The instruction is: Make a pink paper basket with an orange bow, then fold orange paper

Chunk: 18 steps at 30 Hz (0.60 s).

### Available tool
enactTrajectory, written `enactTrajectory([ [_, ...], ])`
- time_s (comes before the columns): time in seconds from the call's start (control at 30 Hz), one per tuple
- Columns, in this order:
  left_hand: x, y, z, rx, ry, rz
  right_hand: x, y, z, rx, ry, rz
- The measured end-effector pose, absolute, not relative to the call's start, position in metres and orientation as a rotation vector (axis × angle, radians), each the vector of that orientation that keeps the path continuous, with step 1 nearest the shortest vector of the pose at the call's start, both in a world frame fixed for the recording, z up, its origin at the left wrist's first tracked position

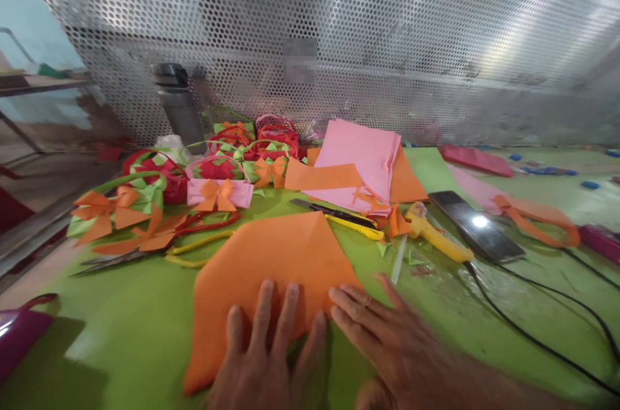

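An orange sheet of paper lies on the green tabletop in front of me, its near part folded or curled. My left hand rests on its near part with the fingers spread. At the sheet's right edge, my right hand lies with its fingers stretched out and the fingertips touching the paper. Just beyond the sheet is a yellow and black utility knife. Scissors with red and yellow handles lie to the left of it, partly under the paper.
Several small paper baskets with bows stand at the back left, near a grey bottle. Pink sheets are stacked behind the knife. A yellow glue gun with a cord and a phone lie right. A perforated metal panel rises behind.
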State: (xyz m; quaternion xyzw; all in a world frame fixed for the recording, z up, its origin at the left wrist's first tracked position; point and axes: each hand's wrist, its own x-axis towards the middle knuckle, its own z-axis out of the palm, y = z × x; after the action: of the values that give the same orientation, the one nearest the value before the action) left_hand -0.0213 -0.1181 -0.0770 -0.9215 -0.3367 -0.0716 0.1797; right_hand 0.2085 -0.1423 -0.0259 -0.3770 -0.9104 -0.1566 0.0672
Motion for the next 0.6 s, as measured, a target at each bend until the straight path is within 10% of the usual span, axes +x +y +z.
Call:
enactTrajectory([
  [0.6, -0.035, -0.115, -0.059, -2.838, -0.893, -0.153, 0.219, -0.158, -0.042, -1.193, -2.594, -0.658],
])
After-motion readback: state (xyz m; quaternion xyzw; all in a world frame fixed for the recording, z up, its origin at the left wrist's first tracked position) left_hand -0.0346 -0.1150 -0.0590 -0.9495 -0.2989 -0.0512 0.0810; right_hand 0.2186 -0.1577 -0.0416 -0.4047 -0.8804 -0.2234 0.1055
